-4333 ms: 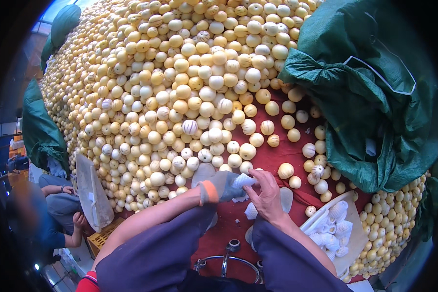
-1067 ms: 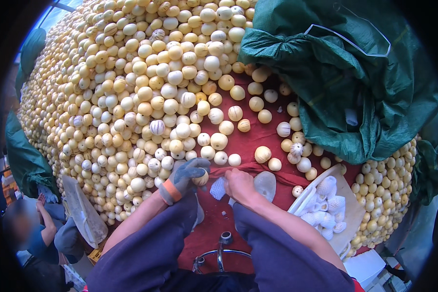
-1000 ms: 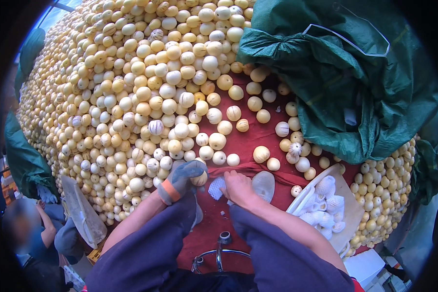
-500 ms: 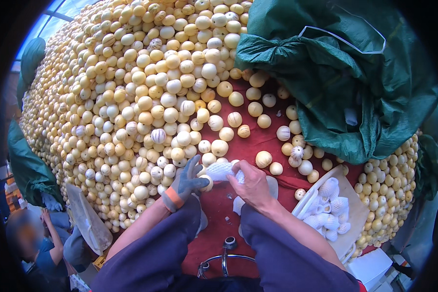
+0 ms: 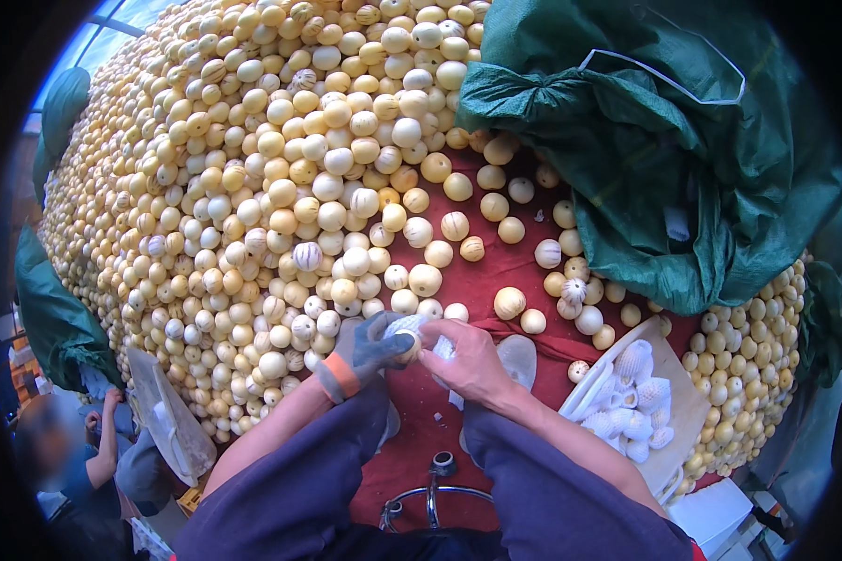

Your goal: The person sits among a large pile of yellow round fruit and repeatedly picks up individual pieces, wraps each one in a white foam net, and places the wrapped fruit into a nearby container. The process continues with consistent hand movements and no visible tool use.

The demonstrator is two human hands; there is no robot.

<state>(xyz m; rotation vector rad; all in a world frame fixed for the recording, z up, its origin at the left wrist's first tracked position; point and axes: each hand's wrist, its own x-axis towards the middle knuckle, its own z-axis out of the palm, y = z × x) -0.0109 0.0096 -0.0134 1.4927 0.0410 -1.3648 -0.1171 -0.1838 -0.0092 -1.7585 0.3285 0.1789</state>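
a: where is the fruit [image 5: 406,345], and how is it held?

b: it is held above the red cloth [image 5: 498,273], near the pile's [image 5: 234,206] near edge, between the two hands. its left side is cupped by the gloved left hand [image 5: 370,346], with the fingers curled around it. by the bare right hand [image 5: 470,359], the white net [image 5: 405,324] is pinched between thumb and fingers, close against the fruit.

a: what could go wrong from here?

b: the net could be torn, most likely if it were pulled hard by the right hand while caught on one edge. it could also be left crooked if its mouth were not centred. the fruit could be dropped, as something smooth and round is being steadied mainly from one side; it might then be bruised against the loose fruit [image 5: 456,313] just beyond.

a: is it fully covered?

b: that cannot be told; much of it is hidden by the fingers, though a bare patch is shown on the near side.

a: and its look?

b: pale yellow, rounded, seemingly smooth; finer markings are too small to be made out. the net is soft-looking, finely textured and puckered.
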